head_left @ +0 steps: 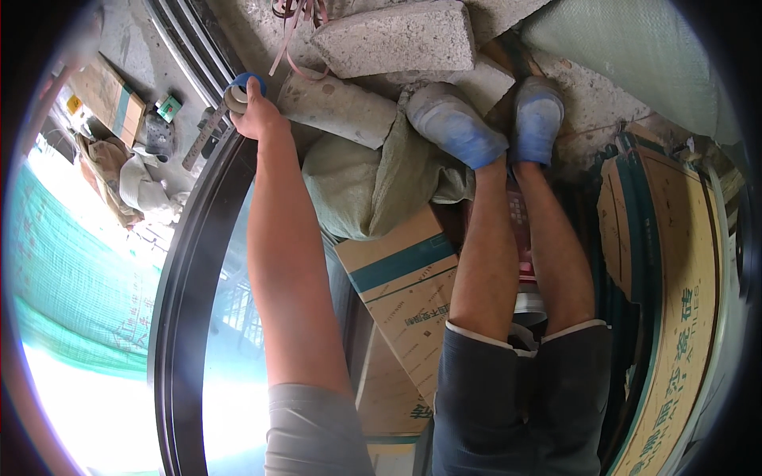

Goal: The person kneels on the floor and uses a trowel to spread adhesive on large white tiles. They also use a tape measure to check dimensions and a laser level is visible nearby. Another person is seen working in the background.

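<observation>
My left arm reaches up from the lower edge to the black sliding-door frame (178,289). At its far end, my left hand (260,117) is closed around a round blue and tan roll of tape (236,98). A flat grey strip with dark marks (202,141) slants down and left from just below the roll. Whether the hand also grips that strip, I cannot tell. Close to the hand's right lies a rounded grey concrete piece (337,107). My right hand is out of view.
My feet in blue-grey shoes (456,123) stand by broken concrete blocks (397,40). A green woven sack (349,186) and cardboard boxes (405,278) lie between arm and legs. More cardboard (675,317) stands at right. Beyond the frame are a small green box (168,108) and green netting (79,278).
</observation>
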Tool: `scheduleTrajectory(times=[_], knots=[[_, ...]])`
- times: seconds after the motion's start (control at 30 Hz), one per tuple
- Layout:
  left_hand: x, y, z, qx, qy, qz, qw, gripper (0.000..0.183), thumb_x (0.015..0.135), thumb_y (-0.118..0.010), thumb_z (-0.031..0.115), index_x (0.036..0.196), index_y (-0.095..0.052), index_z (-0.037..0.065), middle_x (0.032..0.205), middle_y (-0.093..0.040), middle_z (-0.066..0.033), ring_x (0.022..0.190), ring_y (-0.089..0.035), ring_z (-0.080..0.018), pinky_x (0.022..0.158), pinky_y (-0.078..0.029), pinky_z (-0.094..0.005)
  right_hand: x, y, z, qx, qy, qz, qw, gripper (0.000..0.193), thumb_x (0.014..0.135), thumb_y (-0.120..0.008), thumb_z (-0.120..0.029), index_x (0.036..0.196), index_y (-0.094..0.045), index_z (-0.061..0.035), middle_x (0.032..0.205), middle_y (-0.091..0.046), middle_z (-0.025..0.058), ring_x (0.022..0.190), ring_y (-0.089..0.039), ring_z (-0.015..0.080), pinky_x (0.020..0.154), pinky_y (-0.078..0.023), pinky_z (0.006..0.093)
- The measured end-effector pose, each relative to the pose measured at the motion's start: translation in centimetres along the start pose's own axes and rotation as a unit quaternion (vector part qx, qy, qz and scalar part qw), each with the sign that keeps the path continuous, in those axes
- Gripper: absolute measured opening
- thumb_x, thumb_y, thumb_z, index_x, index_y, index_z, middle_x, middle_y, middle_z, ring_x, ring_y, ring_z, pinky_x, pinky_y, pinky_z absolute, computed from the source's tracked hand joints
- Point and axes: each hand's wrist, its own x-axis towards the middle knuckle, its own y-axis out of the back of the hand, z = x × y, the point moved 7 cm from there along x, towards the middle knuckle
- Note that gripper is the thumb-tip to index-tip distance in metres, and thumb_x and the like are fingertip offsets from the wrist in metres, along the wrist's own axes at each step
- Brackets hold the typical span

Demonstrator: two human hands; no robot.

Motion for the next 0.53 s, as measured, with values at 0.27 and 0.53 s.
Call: scheduleTrajectory(times=[0.27, 0.53], knots=[[-0.4, 0.0, 0.3, 0.001, -0.017, -0.003, 1.000, 0.073, 0.074, -0.089, 0.019, 0.134, -0.053, -0.006, 0.127, -0.063, -0.0151, 0.110, -0.064, -0.0279, 0.095, -0.050, -0.0393, -0.7, -0.5, 0.2, 0.071, -0.023, -0.011, 0.997, 0.048, 0.107, -0.041, -0.022, 0.153, -0.037, -0.0066, 0.158, -0.037, 0.0105, 0.146, -0.033, 0.0259, 0.124, -0.022, 0.0371], [-0.3, 0.0, 0.3, -0.001, 0.052, 0.011, 0.999, 0.078, 0.075, -0.089, 0.020, 0.136, -0.049, -0.007, 0.127, -0.064, -0.0148, 0.110, -0.065, -0.0275, 0.095, -0.051, -0.0377, -0.5, -4.6, 3.5, -0.069, 0.014, -0.140, 0.988, 0.054, 0.108, -0.039, -0.028, 0.156, -0.030, -0.0075, 0.162, -0.030, 0.0107, 0.150, -0.026, 0.0271, 0.126, -0.015, 0.0368]])
